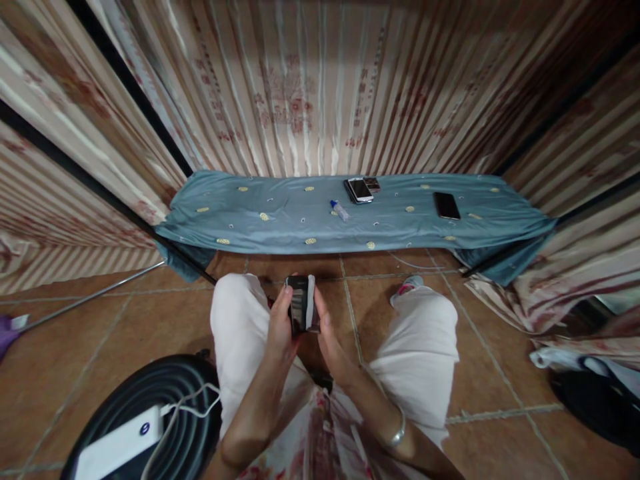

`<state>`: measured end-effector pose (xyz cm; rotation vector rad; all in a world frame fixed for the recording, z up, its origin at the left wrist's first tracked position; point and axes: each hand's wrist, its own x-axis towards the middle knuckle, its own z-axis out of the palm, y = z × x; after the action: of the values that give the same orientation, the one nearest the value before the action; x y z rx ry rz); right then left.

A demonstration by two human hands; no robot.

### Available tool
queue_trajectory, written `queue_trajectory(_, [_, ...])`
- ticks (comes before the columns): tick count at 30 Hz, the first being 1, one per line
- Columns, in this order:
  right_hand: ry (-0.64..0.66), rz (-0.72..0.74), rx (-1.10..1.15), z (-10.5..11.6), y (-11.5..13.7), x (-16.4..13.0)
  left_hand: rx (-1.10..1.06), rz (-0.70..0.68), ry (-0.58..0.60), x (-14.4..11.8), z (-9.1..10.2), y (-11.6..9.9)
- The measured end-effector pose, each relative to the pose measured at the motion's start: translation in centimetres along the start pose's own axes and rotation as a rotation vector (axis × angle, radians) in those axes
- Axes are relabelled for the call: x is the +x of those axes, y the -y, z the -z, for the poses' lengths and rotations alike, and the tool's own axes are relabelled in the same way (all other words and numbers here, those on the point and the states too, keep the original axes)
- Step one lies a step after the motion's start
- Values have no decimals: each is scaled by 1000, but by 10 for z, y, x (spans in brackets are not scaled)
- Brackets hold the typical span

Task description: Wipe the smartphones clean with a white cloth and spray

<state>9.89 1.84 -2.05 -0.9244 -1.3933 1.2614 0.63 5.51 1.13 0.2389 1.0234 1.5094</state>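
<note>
My left hand (281,320) is closed around a dark smartphone (299,300), its thumb along the near-left edge. The screen faces up and shows pale reflections. At the phone's right edge, my right hand (323,313) presses a folded light grey cloth (311,300) against it; the fingers are partly hidden behind the phone. Both hands are held above my lap, between my knees. Beyond them, a white-framed phone (360,190) lies on a blue cloth-covered bench (280,227), with a small clear bottle with a blue cap (340,211) beside it.
A black phone (447,205) lies at the bench's right. Dark poles (135,93) and patterned curtains (320,87) enclose the space. At lower left, a white power bank (120,443) with a cable rests on a round black stool (185,380). A metal rod (100,293) lies left.
</note>
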Motion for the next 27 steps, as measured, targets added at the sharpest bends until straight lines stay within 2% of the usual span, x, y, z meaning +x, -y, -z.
queue_trajectory(4, [44, -30, 11, -3, 13, -23, -80, -16, -114, 11, -2, -13])
queue_trajectory(10, [95, -35, -19, -4, 17, -41, -111, 11, -143, 15, -4, -21])
queue_trajectory(17, [-43, 17, -103, 3, 5, -19, 67, 82, 22, -5, 0, 0])
queue_trajectory(20, [-59, 10, -123, 11, 4, -7, 115, 81, 64, -12, 1, 7])
queue_trajectory(24, [-82, -20, 14, 24, 10, 10, 118, 96, 167, -16, 1, 9])
queue_trajectory(27, [-70, -33, 106, 33, 16, 19, 120, 117, 178, -17, 4, 9])
